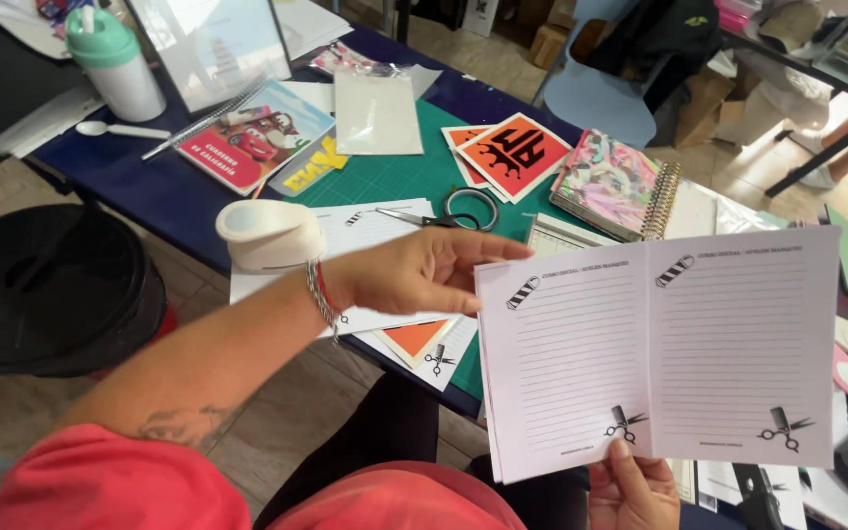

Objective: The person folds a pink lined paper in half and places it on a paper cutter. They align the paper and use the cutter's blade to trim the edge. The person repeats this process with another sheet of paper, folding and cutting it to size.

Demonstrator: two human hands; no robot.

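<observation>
Open green cutting mat (395, 177) behind the scissors (449, 214); corner punch (269, 236), spiral notebook (615, 186) and held lined sheet (660, 353) crowding the near edge.

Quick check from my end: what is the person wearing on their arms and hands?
The left hand has red and silver bracelets at the wrist, a dark tattoo on the bare forearm, and a short red sleeve. The right hand is bare.
</observation>
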